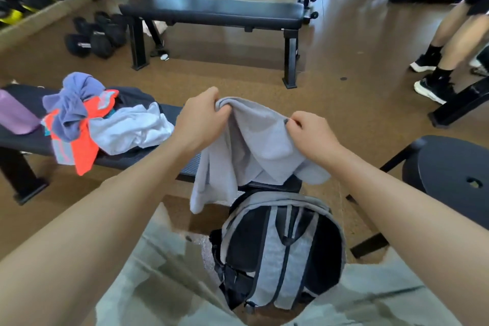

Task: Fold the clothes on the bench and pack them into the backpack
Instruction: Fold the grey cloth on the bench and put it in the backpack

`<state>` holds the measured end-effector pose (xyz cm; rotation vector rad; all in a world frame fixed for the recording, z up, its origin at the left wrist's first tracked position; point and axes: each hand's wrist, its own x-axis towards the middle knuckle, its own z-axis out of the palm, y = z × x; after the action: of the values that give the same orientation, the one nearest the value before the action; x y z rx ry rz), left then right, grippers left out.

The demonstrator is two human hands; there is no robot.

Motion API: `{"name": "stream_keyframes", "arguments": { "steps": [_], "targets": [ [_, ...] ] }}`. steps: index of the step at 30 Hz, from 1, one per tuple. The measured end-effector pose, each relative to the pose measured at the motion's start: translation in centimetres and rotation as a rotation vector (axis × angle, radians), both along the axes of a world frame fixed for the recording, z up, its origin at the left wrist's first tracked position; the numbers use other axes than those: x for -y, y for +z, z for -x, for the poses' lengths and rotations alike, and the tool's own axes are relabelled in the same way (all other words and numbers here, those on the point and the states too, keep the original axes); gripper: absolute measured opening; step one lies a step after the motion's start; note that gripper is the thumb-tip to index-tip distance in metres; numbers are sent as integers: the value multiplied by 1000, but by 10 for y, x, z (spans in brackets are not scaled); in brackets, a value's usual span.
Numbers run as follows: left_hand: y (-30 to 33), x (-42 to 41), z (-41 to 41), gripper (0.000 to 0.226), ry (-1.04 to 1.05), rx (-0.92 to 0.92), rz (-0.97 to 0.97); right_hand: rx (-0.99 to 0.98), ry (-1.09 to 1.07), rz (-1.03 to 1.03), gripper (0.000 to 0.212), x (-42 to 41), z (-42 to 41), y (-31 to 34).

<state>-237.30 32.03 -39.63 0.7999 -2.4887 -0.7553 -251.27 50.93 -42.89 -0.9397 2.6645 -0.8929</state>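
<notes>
We cannot see the near bench [148, 160] whole: its left end runs off the frame, and the grey garment [254, 145] covers its right end. The purple bottle [16, 114] is cut by the left edge. The backpack [280, 254] (its opening hidden) shows only straps. Dumbbells [95, 37] are blurred.

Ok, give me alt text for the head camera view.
Both hands, left and right, grip a light grey garment above a grey and black backpack. To the left, crumpled clothes lie piled on a black gym bench.
</notes>
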Motion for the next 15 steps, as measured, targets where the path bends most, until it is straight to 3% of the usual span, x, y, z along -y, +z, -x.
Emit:
{"name": "stream_keyframes", "arguments": {
  "steps": [8, 11, 12, 15],
  "targets": [
    [-2, -3, 9, 14, -90, -64, -463, 454, 9, 226, 17, 36, -34, 9],
    [-7, 3, 15, 20, -127, -46, -492, 512, -7, 217, 8, 44, -39, 7],
    [-7, 5, 16, 22, -146, -36, -484, 525, -12, 210, 9, 46, -40, 7],
    [-8, 7, 18, 25, -212, 5, -442, 612, 17, 288, 46, 51, -39, 8]
  ]
}}
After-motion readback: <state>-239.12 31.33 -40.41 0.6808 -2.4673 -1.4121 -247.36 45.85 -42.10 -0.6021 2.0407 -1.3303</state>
